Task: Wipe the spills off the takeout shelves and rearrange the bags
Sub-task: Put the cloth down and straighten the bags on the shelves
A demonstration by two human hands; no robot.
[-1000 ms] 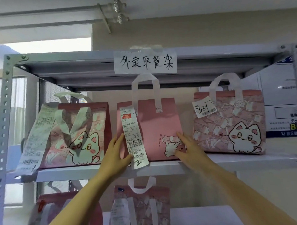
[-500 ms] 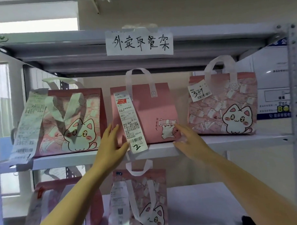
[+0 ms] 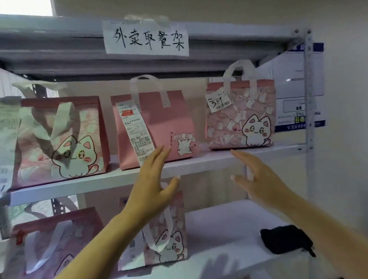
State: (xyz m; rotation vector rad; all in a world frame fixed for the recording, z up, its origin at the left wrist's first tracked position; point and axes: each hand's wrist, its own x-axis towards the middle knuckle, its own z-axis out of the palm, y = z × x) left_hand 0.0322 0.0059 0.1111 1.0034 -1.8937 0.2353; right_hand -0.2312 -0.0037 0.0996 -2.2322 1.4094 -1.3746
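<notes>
Three pink cat-print takeout bags stand on the upper shelf (image 3: 200, 162): a left bag (image 3: 60, 139), a plain pink middle bag (image 3: 157, 127) with a long receipt, and a right bag (image 3: 240, 116) tagged 324. My left hand (image 3: 153, 182) is open in front of the shelf edge, just below the middle bag, touching nothing. My right hand (image 3: 257, 178) is open too, below the right bag, fingers spread. Two more bags stand on the lower shelf, one at the far left (image 3: 57, 248) and one in the middle (image 3: 163, 240). A black cloth (image 3: 286, 240) lies on the lower shelf at right.
A handwritten paper sign (image 3: 146, 38) is taped to the top shelf's front. A perforated metal upright (image 3: 309, 114) bounds the shelves on the right, with a blue-and-white notice (image 3: 298, 89) on the wall behind it. The lower shelf (image 3: 224, 232) is white.
Both hands have let go of the middle bag and pulled back and down, off the shelf. The view has shifted right and downward, revealing the black cloth.
</notes>
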